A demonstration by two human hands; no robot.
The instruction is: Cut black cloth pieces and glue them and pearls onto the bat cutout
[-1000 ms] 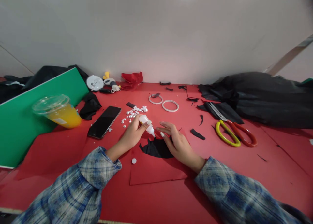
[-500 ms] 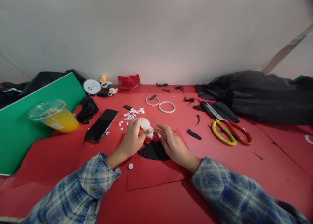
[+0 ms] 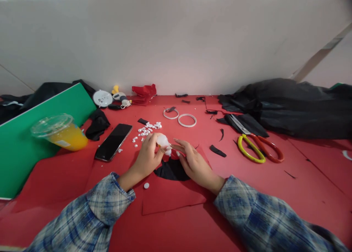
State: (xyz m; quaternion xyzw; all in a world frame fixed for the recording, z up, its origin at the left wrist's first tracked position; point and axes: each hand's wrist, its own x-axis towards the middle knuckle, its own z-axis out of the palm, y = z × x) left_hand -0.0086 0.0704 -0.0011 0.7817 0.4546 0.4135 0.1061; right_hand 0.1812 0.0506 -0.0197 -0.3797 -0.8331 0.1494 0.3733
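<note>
My left hand is closed around a small white squeeze bottle. The bottle's narrow tip points down over the far edge of a black fabric piece. That black piece, with a curved near edge, lies on a red sheet. Over the right side of the black piece rests my right hand, its fingers stretched toward the bottle tip and its thumb apart from them. What lies under those fingertips is partly hidden. A small white round cap sits left of the black piece.
White pearl beads are scattered beyond my left hand, near a phone. Farther back lie two white rings. Scissors and black scraps are on the right. A cup of orange drink stands left.
Both hands and the bottle keep almost the same position. The whole view has shifted very slightly.
</note>
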